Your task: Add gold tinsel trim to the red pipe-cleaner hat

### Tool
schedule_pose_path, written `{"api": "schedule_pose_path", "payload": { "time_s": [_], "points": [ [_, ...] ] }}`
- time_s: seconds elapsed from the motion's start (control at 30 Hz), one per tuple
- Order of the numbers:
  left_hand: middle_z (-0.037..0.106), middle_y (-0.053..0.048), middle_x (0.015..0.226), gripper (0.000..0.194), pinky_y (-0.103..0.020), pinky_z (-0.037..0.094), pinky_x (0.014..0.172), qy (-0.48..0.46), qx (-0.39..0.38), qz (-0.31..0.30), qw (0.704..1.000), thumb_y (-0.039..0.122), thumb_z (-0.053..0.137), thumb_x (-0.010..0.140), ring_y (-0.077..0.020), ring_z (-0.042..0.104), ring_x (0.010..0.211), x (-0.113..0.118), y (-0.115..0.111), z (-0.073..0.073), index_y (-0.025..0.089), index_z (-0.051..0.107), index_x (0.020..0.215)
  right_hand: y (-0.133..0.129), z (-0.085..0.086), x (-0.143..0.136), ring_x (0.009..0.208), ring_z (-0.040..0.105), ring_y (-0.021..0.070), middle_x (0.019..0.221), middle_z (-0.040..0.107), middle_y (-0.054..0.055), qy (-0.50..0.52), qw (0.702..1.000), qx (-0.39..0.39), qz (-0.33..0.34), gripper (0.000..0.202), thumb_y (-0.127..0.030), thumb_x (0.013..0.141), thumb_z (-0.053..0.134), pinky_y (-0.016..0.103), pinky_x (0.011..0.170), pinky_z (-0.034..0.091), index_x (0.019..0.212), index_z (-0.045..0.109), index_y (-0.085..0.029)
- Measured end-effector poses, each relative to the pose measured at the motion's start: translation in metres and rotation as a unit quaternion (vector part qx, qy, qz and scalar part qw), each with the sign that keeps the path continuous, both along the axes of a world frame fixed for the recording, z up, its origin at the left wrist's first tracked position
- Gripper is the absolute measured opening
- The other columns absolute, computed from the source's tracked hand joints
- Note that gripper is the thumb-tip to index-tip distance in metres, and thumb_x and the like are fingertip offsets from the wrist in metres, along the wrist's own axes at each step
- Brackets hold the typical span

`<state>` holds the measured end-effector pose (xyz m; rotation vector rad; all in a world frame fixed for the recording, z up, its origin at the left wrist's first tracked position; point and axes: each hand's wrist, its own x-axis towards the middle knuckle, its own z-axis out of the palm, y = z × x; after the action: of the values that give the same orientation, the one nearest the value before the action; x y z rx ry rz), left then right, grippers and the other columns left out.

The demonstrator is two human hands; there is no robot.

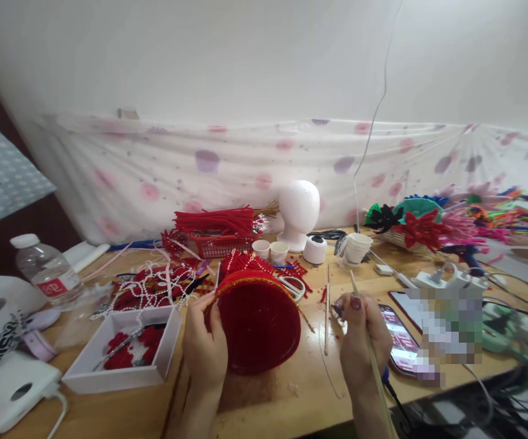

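My left hand (205, 338) grips the left edge of a red bowl-shaped piece (261, 326), its dark red hollow side facing me. Gold trim runs along the upper rim, and red decorations with pearl strings (246, 262) stand behind it. To the right, my right hand (363, 332) is closed around a long thin wooden stick (374, 360) that points up and away, apart from the red piece. Another thin stick (327, 311) lies on the table between the piece and my right hand.
A white box (122, 381) with red flowers and bead strings (152, 283) lie left, near a bottle (49, 268). Behind stand a white foam head (299, 213), small cups (279, 252) and a red basket (221, 246). A phone (401, 341), power strip (451, 280) and cables are right.
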<state>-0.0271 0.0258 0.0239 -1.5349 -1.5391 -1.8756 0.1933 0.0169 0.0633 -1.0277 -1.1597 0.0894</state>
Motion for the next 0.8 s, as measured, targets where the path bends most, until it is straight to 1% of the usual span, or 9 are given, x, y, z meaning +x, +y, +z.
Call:
{"api": "schedule_pose_path", "payload": {
  "time_s": [0.13,0.23,0.33,0.4,0.43,0.53,0.6,0.7,0.8],
  "points": [
    [0.071,-0.009,0.098,0.015,-0.036,0.053,0.084,-0.007,-0.002,0.002,1.0,0.026,0.05,0.096,-0.0217,0.068,0.094,-0.001,0.001,-0.001,0.018,0.062,0.102,-0.004,0.005,0.006,0.056,0.04,0.0144,0.055,0.04,-0.004,-0.018,1.0,0.004,-0.004,0.05,-0.045,0.094,0.06,0.03,0.057,0.03,0.054,0.039,-0.022],
    [0.071,-0.01,0.098,0.015,-0.037,0.053,0.085,-0.006,-0.004,0.01,1.0,0.026,0.05,0.096,-0.0223,0.067,0.095,-0.001,0.001,-0.001,0.018,0.062,0.102,-0.002,0.003,0.008,0.06,0.048,0.0152,0.06,0.051,-0.003,-0.065,0.998,0.0,0.023,0.044,-0.039,0.088,0.069,0.029,0.059,0.036,0.055,0.046,-0.021],
    [0.071,-0.01,0.098,0.016,-0.038,0.053,0.085,-0.006,-0.008,0.017,1.0,0.026,0.05,0.096,-0.0223,0.067,0.094,-0.001,0.001,-0.001,0.018,0.062,0.102,0.001,0.0,0.007,0.074,0.062,0.0181,0.075,0.065,-0.001,-0.1,0.993,0.013,0.058,0.021,-0.031,0.086,0.073,0.03,0.068,0.046,0.07,0.063,-0.023],
    [0.071,-0.01,0.098,0.016,-0.038,0.053,0.085,-0.007,-0.01,0.019,1.0,0.026,0.05,0.096,-0.0227,0.067,0.095,-0.002,0.001,-0.001,0.018,0.062,0.102,0.003,-0.001,0.003,0.08,0.066,0.019,0.083,0.069,0.0,-0.107,0.991,0.025,0.08,0.006,-0.026,0.088,0.07,0.03,0.073,0.05,0.082,0.069,-0.025],
    [0.071,-0.01,0.098,0.016,-0.038,0.053,0.084,-0.007,-0.011,0.02,1.0,0.026,0.05,0.096,-0.0228,0.067,0.095,-0.002,0.001,-0.002,0.018,0.062,0.102,0.003,-0.001,0.001,0.082,0.067,0.0188,0.085,0.07,0.0,-0.111,0.99,0.028,0.086,0.005,-0.023,0.09,0.067,0.03,0.073,0.051,0.088,0.07,-0.026],
    [0.071,-0.011,0.099,0.017,-0.038,0.053,0.085,-0.006,-0.013,0.02,1.0,0.027,0.05,0.096,-0.023,0.067,0.095,-0.002,0.001,-0.002,0.017,0.062,0.103,0.004,0.002,-0.008,0.087,0.068,0.0182,0.093,0.07,0.002,-0.16,0.981,0.036,0.102,0.016,-0.018,0.095,0.059,0.029,0.074,0.053,0.101,0.07,-0.027],
    [0.07,-0.011,0.099,0.017,-0.038,0.053,0.085,-0.006,-0.011,0.018,1.0,0.027,0.05,0.096,-0.023,0.067,0.095,-0.002,0.001,-0.003,0.017,0.062,0.103,0.006,0.004,-0.015,0.092,0.067,0.0197,0.098,0.069,0.003,-0.199,0.974,0.045,0.102,0.018,-0.02,0.093,0.063,0.031,0.078,0.054,0.108,0.068,-0.027],
    [0.071,-0.011,0.099,0.018,-0.039,0.053,0.084,-0.011,-0.014,0.014,1.0,0.029,0.049,0.097,-0.0234,0.067,0.095,-0.001,0.001,-0.003,0.018,0.062,0.103,0.012,0.004,-0.026,0.091,0.067,0.0219,0.098,0.067,0.005,-0.219,0.971,0.041,0.085,0.021,-0.024,0.087,0.071,0.034,0.077,0.056,0.108,0.067,-0.025],
    [0.071,-0.011,0.1,0.019,-0.039,0.054,0.084,-0.019,-0.014,0.01,1.0,0.031,0.049,0.096,-0.024,0.068,0.095,-0.001,0.002,-0.004,0.019,0.062,0.103,0.019,0.001,-0.036,0.087,0.067,0.0209,0.096,0.067,0.006,-0.204,0.974,0.04,0.089,0.015,-0.021,0.089,0.067,0.033,0.074,0.056,0.104,0.069,-0.024]
  ]
}}
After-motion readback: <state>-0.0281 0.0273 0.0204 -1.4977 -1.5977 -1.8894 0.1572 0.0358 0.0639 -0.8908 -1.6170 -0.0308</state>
